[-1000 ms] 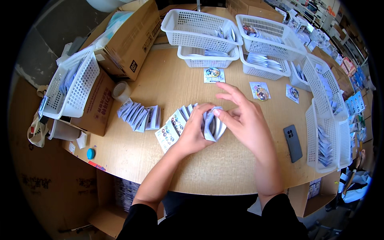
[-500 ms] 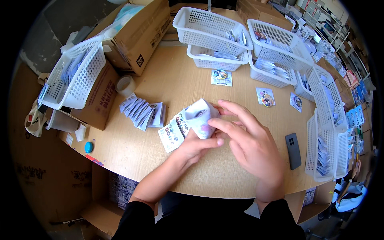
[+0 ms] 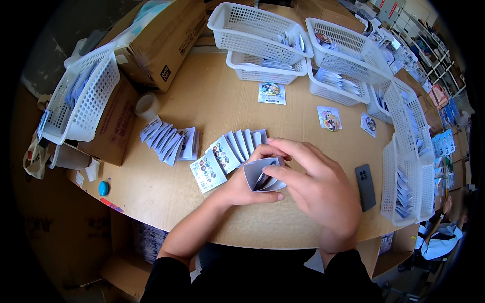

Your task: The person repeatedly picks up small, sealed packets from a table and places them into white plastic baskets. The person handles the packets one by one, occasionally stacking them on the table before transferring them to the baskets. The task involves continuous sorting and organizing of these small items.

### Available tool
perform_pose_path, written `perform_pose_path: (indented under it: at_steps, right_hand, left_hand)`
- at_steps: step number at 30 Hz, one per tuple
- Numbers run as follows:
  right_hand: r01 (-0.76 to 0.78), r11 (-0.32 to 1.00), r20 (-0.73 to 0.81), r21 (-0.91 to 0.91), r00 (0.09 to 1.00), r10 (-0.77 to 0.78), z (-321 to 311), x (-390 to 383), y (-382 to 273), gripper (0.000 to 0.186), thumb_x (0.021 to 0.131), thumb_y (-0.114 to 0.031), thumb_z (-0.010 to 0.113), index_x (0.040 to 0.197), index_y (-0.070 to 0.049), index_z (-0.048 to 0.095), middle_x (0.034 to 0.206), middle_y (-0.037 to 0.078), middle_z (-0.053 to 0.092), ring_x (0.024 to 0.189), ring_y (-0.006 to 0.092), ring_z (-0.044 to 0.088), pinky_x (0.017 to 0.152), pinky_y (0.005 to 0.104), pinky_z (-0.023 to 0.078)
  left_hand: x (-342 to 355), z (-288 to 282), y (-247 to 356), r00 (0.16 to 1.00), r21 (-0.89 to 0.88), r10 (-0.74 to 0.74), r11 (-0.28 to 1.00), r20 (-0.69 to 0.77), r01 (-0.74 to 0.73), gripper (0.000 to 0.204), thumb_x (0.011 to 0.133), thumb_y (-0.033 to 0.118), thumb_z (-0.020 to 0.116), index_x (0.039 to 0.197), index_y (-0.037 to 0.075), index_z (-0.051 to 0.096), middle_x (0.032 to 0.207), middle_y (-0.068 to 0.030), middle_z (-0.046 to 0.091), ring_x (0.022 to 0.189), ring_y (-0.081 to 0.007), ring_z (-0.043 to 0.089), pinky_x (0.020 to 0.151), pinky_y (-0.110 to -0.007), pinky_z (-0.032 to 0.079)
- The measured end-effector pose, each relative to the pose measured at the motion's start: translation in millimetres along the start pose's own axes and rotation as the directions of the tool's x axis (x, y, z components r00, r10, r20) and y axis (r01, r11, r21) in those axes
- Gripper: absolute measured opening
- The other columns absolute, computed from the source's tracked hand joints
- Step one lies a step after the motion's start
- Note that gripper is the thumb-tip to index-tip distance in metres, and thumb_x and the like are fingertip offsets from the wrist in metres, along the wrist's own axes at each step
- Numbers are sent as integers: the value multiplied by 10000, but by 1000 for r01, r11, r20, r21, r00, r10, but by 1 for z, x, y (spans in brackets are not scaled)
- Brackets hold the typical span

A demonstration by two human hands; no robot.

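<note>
Two rows of packets lie on the surface (image 3: 283,227). The left row (image 3: 164,144) overlaps edge on edge, presumably to save space; the right row (image 3: 225,153) fans out next to your left grip, probably for easy reach. Your left grip (image 3: 233,192) wraps a white pouch (image 3: 252,178), apparently to keep its open mouth facing up. Your right grip (image 3: 323,192) has fingers at that mouth; you cannot tell whether they pinch the dark disc (image 3: 262,181) inside.

Counts, left to right: one blue cap (image 3: 103,189); one tape roll (image 3: 147,106); two rows, packets too overlapped to number; one pouch; three badge cards (image 3: 272,94), set apart, perhaps as references; one phone (image 3: 365,187).
</note>
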State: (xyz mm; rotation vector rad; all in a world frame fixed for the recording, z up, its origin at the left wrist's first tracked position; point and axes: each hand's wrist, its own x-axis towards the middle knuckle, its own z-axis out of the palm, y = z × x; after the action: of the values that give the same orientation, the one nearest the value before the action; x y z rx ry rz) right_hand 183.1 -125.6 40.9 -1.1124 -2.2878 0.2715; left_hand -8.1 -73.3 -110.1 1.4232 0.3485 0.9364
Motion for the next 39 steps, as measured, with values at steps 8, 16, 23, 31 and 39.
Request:
perform_pose_path:
  at_steps: [8,16,23,31,39]
  right_hand:
    - [94,993,174,70,979,-104,-13,-5,15,229,902,-64,706,1130,-64,729,1237,108,748,1183,304,737,1036,424,580]
    - [-215,971,-361,104,902,238,-64,13,119,426,913,-82,833,1334,-53,777,1122,161,808,992,288,784,892,412,610]
    - [-694,623,-808,-360,566,164,-185,90,323,253,952,-135,765,1167,-37,854,1149,227,827,1025,400,819,907,483,639]
    - [-780,262,-480,-568,573,665,-178,122,461,377,877,-195,822,1212,-22,841,1227,244,815,1141,420,796,989,532,638]
    - [-753,289,-523,-591,631,573,-194,121,422,324,1007,-220,689,1243,-57,838,1227,244,810,1185,412,784,1005,530,629]
  left_hand:
    - [-1,-21,5,946,21,-141,990,291,141,902,786,40,975,1570,20,528,1448,-91,642,1406,-223,586,1180,-375,476]
    - [11,6,-25,940,-409,-99,882,327,235,1082,902,4,880,1787,124,270,1800,-181,379,1549,-400,521,1163,-560,570]
    - [10,11,-29,944,-230,-143,949,299,216,727,1022,-56,728,1686,81,465,1641,-181,585,1440,-322,617,1127,-503,601]
    - [8,3,-2,948,62,-216,976,235,207,588,1012,-12,776,1571,70,612,1476,-133,712,1300,-277,703,1039,-408,600]
    - [7,-40,16,979,969,75,176,-191,176,1060,782,421,976,1662,79,494,1637,-273,533,1516,-465,496,1268,-569,396]
